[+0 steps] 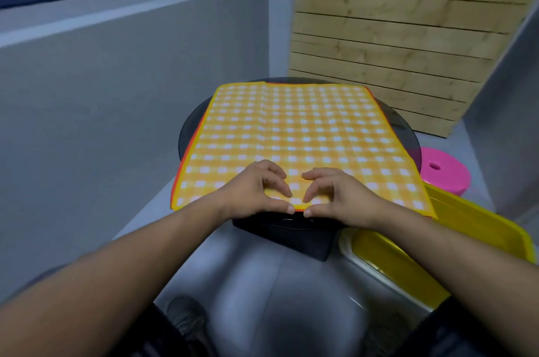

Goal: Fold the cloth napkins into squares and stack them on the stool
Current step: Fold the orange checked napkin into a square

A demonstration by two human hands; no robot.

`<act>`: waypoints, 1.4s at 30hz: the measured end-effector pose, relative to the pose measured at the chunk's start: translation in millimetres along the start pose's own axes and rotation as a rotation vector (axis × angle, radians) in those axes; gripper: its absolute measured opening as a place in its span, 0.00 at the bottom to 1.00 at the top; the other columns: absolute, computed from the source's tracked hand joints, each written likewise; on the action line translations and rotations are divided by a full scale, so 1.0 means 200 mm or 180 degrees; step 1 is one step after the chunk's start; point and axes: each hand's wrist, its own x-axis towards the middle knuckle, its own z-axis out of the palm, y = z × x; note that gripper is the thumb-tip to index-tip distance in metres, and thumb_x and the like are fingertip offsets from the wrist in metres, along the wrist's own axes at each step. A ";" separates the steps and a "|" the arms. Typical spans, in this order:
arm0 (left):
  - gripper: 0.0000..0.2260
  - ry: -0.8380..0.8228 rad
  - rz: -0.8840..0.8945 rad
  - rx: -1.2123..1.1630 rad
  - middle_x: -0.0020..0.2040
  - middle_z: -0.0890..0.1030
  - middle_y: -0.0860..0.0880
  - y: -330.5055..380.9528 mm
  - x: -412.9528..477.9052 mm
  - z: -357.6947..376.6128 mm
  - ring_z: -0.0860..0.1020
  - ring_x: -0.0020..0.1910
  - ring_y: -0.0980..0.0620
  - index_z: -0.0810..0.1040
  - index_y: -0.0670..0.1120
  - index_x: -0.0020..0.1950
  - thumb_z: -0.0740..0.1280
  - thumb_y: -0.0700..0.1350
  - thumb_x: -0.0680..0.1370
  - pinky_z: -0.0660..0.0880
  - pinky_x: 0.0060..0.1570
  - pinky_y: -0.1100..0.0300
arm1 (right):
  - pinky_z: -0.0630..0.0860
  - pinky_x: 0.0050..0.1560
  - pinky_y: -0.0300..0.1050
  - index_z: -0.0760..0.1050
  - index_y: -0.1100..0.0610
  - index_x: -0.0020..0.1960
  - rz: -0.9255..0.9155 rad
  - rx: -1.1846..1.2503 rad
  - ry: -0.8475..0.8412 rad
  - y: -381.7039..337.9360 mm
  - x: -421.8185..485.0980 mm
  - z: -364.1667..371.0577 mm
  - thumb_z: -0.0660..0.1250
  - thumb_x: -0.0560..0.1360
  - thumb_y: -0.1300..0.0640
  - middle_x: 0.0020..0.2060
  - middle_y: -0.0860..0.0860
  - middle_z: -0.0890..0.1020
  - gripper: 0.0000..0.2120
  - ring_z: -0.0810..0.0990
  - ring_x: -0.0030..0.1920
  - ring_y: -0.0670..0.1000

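Observation:
A yellow-and-white checked napkin (300, 135) lies spread flat on a round dark glass table (189, 126), with a red-orange edge of another cloth showing beneath it along the left side. My left hand (256, 190) and my right hand (338, 196) sit side by side at the middle of the napkin's near edge. Each hand pinches that edge, fingers curled on top and thumb at the hem. A pink round stool (446, 176) stands to the right, behind the table.
A yellow plastic bin (478, 228) with a white rim sits low at the right, close to my right forearm. A grey wall is at the left, and a wooden slat panel (393, 30) leans at the back right. My legs are below.

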 end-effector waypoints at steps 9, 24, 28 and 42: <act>0.09 -0.0081 -0.0113 -0.0225 0.59 0.75 0.59 0.02 0.00 -0.03 0.73 0.59 0.68 0.87 0.55 0.44 0.81 0.53 0.66 0.67 0.55 0.72 | 0.62 0.70 0.42 0.83 0.42 0.41 0.0077 0.0083 0.0046 -0.01 0.00 0.00 0.75 0.71 0.49 0.65 0.43 0.75 0.03 0.66 0.70 0.41; 0.03 -0.0085 -0.0119 -0.0353 0.40 0.87 0.54 0.18 0.01 -0.17 0.80 0.39 0.62 0.88 0.48 0.44 0.75 0.45 0.76 0.74 0.41 0.68 | 0.76 0.55 0.43 0.84 0.49 0.39 -0.0152 0.0046 0.0735 -0.12 0.02 -0.13 0.76 0.71 0.52 0.45 0.43 0.83 0.03 0.80 0.48 0.41; 0.02 0.0067 0.0030 -0.0203 0.41 0.87 0.55 0.24 0.01 -0.24 0.83 0.43 0.61 0.89 0.49 0.44 0.75 0.45 0.75 0.76 0.45 0.69 | 0.77 0.51 0.49 0.82 0.46 0.38 -0.0305 -0.0203 0.0934 -0.12 -0.02 -0.21 0.76 0.71 0.52 0.41 0.44 0.83 0.04 0.80 0.46 0.43; 0.05 0.0662 0.0185 0.1170 0.36 0.85 0.58 0.38 0.45 -0.66 0.79 0.37 0.62 0.87 0.52 0.40 0.76 0.53 0.72 0.76 0.43 0.60 | 0.74 0.41 0.48 0.81 0.50 0.40 -0.0069 -0.1024 0.1783 -0.05 0.26 -0.65 0.69 0.76 0.47 0.35 0.45 0.81 0.10 0.78 0.39 0.48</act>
